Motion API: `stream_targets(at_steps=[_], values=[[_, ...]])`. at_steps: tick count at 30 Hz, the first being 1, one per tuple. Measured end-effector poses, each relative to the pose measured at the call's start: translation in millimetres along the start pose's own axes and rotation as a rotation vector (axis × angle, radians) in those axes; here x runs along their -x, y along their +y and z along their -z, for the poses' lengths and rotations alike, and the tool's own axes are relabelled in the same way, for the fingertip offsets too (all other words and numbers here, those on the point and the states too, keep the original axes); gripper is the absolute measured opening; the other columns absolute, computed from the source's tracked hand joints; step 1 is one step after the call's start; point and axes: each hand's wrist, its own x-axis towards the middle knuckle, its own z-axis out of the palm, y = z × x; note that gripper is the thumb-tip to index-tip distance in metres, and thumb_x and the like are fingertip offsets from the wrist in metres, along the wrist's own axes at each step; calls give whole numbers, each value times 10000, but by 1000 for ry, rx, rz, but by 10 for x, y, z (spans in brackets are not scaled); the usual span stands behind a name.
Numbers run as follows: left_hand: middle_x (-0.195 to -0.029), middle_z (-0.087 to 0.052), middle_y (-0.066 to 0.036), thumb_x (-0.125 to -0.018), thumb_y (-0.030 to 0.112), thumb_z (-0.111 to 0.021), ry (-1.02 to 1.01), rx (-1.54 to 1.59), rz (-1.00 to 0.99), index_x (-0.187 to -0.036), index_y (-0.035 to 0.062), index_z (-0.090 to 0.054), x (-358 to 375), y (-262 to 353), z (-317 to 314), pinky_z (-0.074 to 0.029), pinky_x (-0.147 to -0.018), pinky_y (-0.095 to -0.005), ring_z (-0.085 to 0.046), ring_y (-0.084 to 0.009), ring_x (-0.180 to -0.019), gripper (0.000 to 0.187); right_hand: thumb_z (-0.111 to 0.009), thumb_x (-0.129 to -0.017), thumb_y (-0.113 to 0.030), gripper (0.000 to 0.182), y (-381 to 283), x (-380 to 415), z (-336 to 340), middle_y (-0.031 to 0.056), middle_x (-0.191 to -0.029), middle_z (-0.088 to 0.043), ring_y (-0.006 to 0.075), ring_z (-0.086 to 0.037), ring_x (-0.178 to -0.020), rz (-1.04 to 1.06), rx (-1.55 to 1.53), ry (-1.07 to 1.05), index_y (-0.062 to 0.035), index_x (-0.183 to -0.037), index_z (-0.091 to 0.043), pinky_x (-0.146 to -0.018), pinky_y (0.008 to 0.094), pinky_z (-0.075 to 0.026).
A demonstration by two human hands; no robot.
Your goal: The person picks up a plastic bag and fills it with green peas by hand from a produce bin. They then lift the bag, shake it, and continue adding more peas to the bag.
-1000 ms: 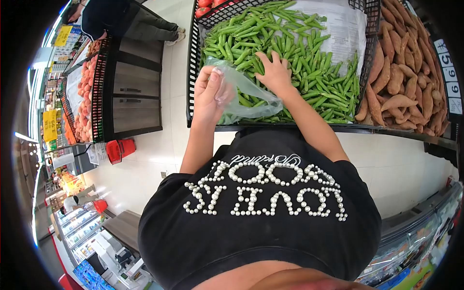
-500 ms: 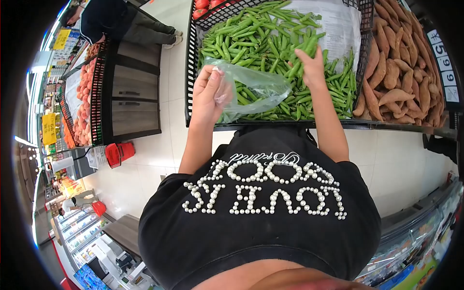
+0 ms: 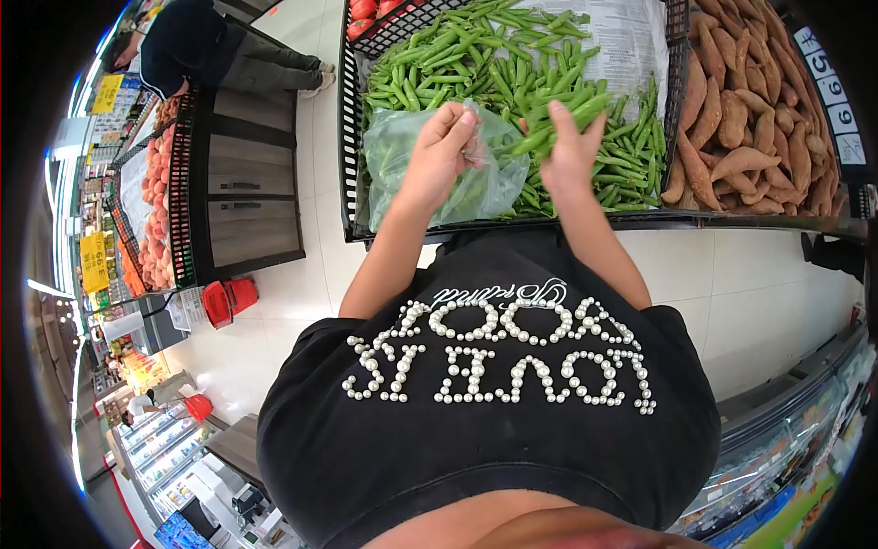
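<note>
My left hand (image 3: 443, 151) is closed on the edge of a thin, clear plastic bag (image 3: 393, 151), which spreads to both sides of it above the produce. In my right hand (image 3: 573, 151) is a bunch of green pea pods (image 3: 567, 114), gripped between thumb and fingers close to the bag's right side. Below both hands lies a heap of loose pea pods (image 3: 425, 69) in a black crate (image 3: 350, 119), partly lined with newspaper (image 3: 631, 46). Whether any pods are inside the bag cannot be told, since green shows through it.
Sweet potatoes (image 3: 741, 128) are piled to the right, beside a price sign (image 3: 837, 105). Red tomatoes (image 3: 361, 9) sit behind the crate. To the left are a wooden cabinet (image 3: 251, 165), a bin of round orange-pink produce (image 3: 160, 192), a red basket (image 3: 229, 300) and a person (image 3: 197, 46).
My left hand has moved right, and the bag now hangs more to its left. My right hand has come slightly left and down with the pods, so the hands are closer together.
</note>
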Motion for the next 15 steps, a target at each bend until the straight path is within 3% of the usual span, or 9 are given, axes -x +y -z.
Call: stream_targets(at_steps=[2,4,10,11,15], values=[[-736,-448,35,-1020,226,-490,2,-6,12,-947,94,-520,-32,10,-32,-410,-586,-262,-452,-75,-657,154,-713,-829,-57,535,265,89,22,104,-1101,-539,179,-574,-960,167,139,-31,-30,-1254,-390,-825,311,-498],[-736,-457,32,-1019,219,-490,9,81,-25,-947,105,-513,-80,55,15,-405,-586,-257,-457,-74,-656,137,-741,-807,-92,514,383,258,13,95,-1089,-542,189,-569,-954,306,519,-136,-39,-1214,-432,-825,329,-486],[-704,-469,27,-1023,213,-475,101,111,-95,-934,106,-516,-92,219,108,-375,-552,-251,-439,-88,-601,146,-739,-757,-157,382,863,336,56,154,-1030,-585,313,-595,-921,572,975,-712,-24,-1067,-557,-827,386,-474],[-687,-452,28,-1023,213,-476,106,114,-98,-931,100,-510,-93,209,110,-368,-534,-252,-423,-90,-577,150,-721,-749,-177,359,886,301,-28,188,-1020,-597,366,-586,-937,578,800,-844,-23,-1045,-588,-832,412,-475],[-656,-408,41,-1032,233,-447,40,188,-108,-905,123,-503,-7,213,225,-322,-485,-231,-375,-80,-545,177,-706,-764,-201,351,912,162,-120,209,-1046,-610,378,-600,-947,237,939,-1225,-47,-1064,-610,-846,431,-480]])
